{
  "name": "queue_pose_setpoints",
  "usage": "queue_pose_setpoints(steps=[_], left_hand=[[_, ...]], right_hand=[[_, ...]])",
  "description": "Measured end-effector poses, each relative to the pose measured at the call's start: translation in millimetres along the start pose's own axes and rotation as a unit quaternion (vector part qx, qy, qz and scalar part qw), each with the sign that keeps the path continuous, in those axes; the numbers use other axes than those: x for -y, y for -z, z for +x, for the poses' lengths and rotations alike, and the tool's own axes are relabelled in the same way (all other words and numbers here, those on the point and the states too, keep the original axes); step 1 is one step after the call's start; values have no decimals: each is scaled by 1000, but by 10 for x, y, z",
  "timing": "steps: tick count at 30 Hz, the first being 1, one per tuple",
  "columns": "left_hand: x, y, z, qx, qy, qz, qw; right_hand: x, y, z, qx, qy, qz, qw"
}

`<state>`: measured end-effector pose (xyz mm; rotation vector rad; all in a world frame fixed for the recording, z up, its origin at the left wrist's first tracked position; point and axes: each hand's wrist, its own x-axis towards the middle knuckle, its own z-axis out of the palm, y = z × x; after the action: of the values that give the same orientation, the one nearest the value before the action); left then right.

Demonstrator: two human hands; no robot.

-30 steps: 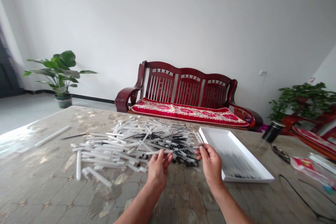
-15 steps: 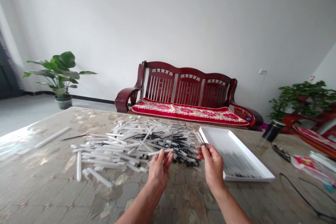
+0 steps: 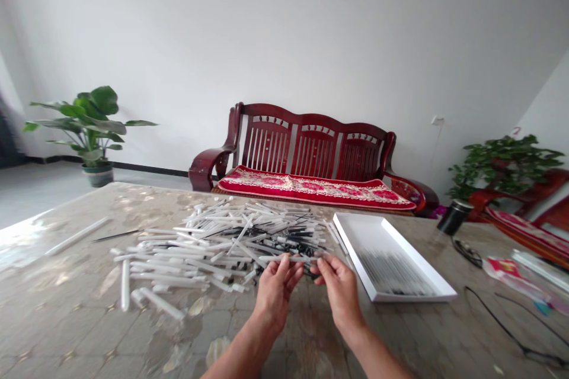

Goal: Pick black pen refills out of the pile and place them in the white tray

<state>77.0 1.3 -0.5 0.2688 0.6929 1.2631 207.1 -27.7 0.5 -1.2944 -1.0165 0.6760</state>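
A big heap of white tubes and thin black pieces (image 3: 231,240) lies across the middle of the marble-patterned table (image 3: 80,320). In front of the heap, my left hand (image 3: 275,290) pinches a white tube (image 3: 284,259) held level. My right hand (image 3: 336,287) is close beside it, its fingertips closed on a small piece at the tube's right end. The two hands almost touch above the table's near side. A white tray (image 3: 391,257) with a row of thin dark pieces lies just right of my right hand.
A long white tube (image 3: 75,237) and a thin dark rod (image 3: 118,235) lie apart at the left. A black cup (image 3: 452,217), black cables (image 3: 498,308) and a red packet (image 3: 504,267) sit at the right. Behind stand a red wooden bench (image 3: 311,166) and potted plants (image 3: 89,130).
My right hand has moved left from beside the tray until it meets my left hand at the tube's end. The view has shifted slightly.
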Motion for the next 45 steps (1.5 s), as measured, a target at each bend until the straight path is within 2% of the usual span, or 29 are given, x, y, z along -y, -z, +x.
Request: queue_pose_setpoints(steps=[4, 6, 9, 10, 12, 15, 17, 20, 22, 23, 24, 26, 28, 30, 32, 35, 39, 45], left_hand=[[44, 5, -34, 13, 6, 2, 1000], [19, 20, -6, -1, 5, -8, 1000], [-32, 45, 51, -18, 5, -19, 1000], [-43, 51, 66, -24, 7, -19, 999], [-47, 57, 86, -31, 9, -19, 999], [-22, 50, 94, -26, 11, -21, 999], [2, 43, 92, -22, 12, -23, 999], [27, 50, 92, -20, 18, -29, 999], [31, 65, 99, -18, 21, -32, 999], [29, 72, 105, -17, 20, -34, 999], [23, 77, 111, -16, 19, -35, 999], [7, 81, 126, -18, 17, -35, 999], [-13, 77, 140, -21, 13, -34, 999], [-30, 69, 153, -23, 8, -33, 999], [-38, 68, 163, -22, 4, -32, 999], [-29, 79, 176, -17, 3, -31, 999], [-7, 92, 178, -16, 6, -32, 999], [-12, 72, 148, -16, 8, -30, 999]], right_hand=[[-90, -78, -110, 80, 95, -133, 983], [-74, -20, -89, 122, 127, -190, 966], [44, 256, 48, 155, 88, -304, 936], [100, 384, 103, 154, 73, -365, 915], [207, 635, 189, 160, 62, -495, 852], [291, 872, 206, 184, 33, -614, 767], [269, 910, 161, 191, 18, -651, 734], [153, 883, 113, 195, 14, -673, 713], [60, 859, 132, 189, 27, -661, 726], [19, 843, 158, 183, 40, -639, 746], [-15, 818, 191, 176, 54, -602, 777], [-55, 727, 262, 151, 56, -479, 863], [-56, 570, 317, 126, 11, -308, 943], [-30, 366, 337, 112, -46, -137, 983], [0, 158, 320, 98, -69, -11, 993], [1, -85, 253, 70, -87, 79, 991], [-69, -221, 165, 41, -88, 112, 989], [-90, -226, 126, 34, -88, 117, 989]])
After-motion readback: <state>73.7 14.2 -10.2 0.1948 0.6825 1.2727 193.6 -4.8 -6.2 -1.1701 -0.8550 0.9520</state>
